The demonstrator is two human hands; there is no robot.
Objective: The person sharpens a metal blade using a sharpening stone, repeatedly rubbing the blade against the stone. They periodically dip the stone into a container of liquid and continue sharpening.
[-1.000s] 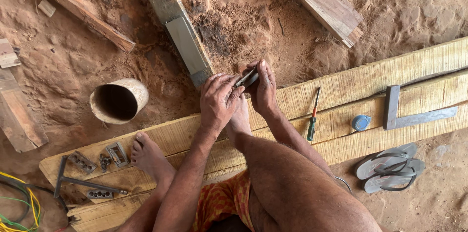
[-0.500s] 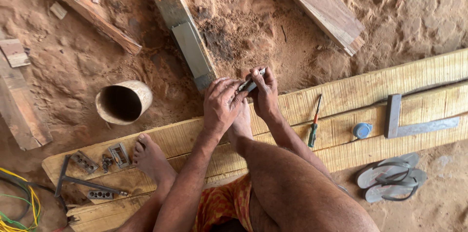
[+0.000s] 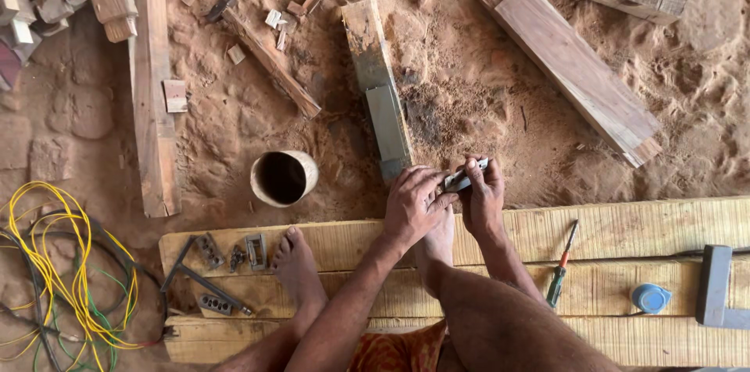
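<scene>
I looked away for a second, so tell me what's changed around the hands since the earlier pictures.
Hardly anything on the planks changed. Both hands, the left hand and the right hand, keep their grip on the small metal tool above the plank edge. Only the view shifted, now showing more ground beyond. The screwdriver, blue cap and round pot lie where they were.

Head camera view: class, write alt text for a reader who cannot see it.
Seen from above, a person's left hand and right hand hold a small metal tool together over sandy ground. Bare feet rest on pale planks, with a screwdriver lying alongside.
</scene>
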